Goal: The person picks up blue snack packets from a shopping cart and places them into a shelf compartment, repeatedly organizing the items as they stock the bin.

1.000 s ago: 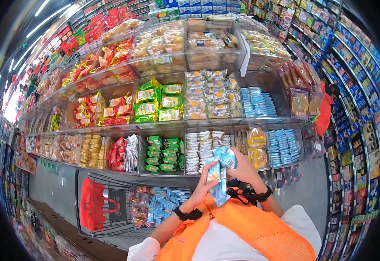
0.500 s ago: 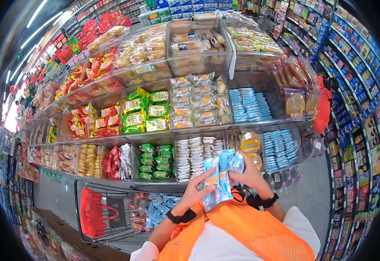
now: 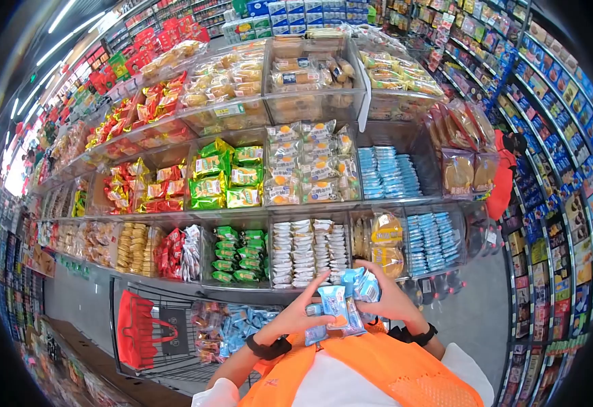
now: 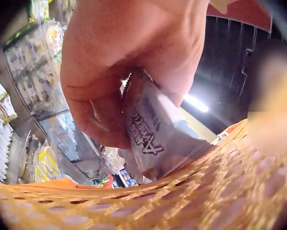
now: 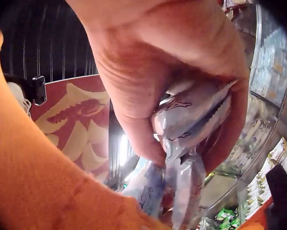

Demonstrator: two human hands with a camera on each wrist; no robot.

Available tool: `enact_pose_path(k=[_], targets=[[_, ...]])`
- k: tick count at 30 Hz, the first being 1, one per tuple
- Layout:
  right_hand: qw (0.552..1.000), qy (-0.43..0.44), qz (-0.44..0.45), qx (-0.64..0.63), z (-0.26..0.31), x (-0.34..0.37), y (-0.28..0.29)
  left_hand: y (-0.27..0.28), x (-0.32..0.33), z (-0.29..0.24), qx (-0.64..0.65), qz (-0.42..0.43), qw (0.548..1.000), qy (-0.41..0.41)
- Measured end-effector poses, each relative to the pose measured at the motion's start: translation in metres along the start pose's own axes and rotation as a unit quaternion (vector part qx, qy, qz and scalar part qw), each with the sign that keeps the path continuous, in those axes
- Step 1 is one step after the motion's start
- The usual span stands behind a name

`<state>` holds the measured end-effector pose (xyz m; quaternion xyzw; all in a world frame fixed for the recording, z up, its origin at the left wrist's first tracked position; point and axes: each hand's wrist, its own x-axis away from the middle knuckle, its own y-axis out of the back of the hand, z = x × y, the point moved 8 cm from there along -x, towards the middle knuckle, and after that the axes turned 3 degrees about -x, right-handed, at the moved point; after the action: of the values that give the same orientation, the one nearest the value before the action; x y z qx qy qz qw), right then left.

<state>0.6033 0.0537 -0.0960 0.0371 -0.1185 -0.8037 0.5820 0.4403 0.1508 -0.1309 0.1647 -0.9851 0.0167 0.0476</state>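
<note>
Several light-blue wrapped snack packets (image 3: 337, 308) are held close in front of the chest in the head view. My left hand (image 3: 293, 317) grips the packets on the left, thumb and fingers on either side. In the left wrist view, a packet (image 4: 155, 141) with dark lettering pokes out below the left hand (image 4: 129, 57). My right hand (image 3: 390, 298) holds more blue packets (image 3: 362, 285) against the others. The right wrist view has crinkled packets (image 5: 196, 120) between thumb and fingers of the right hand (image 5: 167, 52).
Tiered clear bins ahead hold green packs (image 3: 238, 254), white packs (image 3: 308, 251) and blue packs (image 3: 432, 241). At lower left stands a shopping cart (image 3: 174, 298) with a red bag (image 3: 139, 332) and a heap of blue packets (image 3: 245, 325). Tall shelves (image 3: 547, 203) line the right side.
The left hand's packets have turned from hanging lengthwise to a flatter, bunched position facing up. Both hands have sunk slightly and stay close together; the head view has shifted a little.
</note>
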Motion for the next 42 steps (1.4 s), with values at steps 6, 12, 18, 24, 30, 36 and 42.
enact_pose_path(k=[6,12,18,24,30,36,42], targets=[[0.998,0.021,0.062,0.023,0.018,0.015,-0.013,-0.013,0.009,0.029,0.019,0.104,0.99,0.098],[0.995,0.014,0.092,0.023,0.018,0.028,-0.031,-0.01,0.023,0.026,0.097,0.027,0.986,0.13],[0.994,0.022,0.108,0.008,0.015,0.036,-0.049,-0.02,0.024,0.013,0.153,0.086,0.976,0.128],[0.99,0.086,0.11,-0.019,0.012,0.041,-0.056,-0.015,0.028,0.037,0.208,-0.019,0.96,0.189],[0.994,0.008,0.098,-0.057,-0.016,0.047,-0.066,-0.012,0.027,0.029,0.206,-0.052,0.966,0.149],[0.983,-0.106,0.142,-0.04,-0.026,0.055,-0.078,-0.008,0.03,0.029,0.122,-0.046,0.986,0.106],[0.981,-0.132,0.063,-0.124,-0.036,0.049,-0.059,-0.006,0.025,0.031,0.063,-0.037,0.993,0.09]])
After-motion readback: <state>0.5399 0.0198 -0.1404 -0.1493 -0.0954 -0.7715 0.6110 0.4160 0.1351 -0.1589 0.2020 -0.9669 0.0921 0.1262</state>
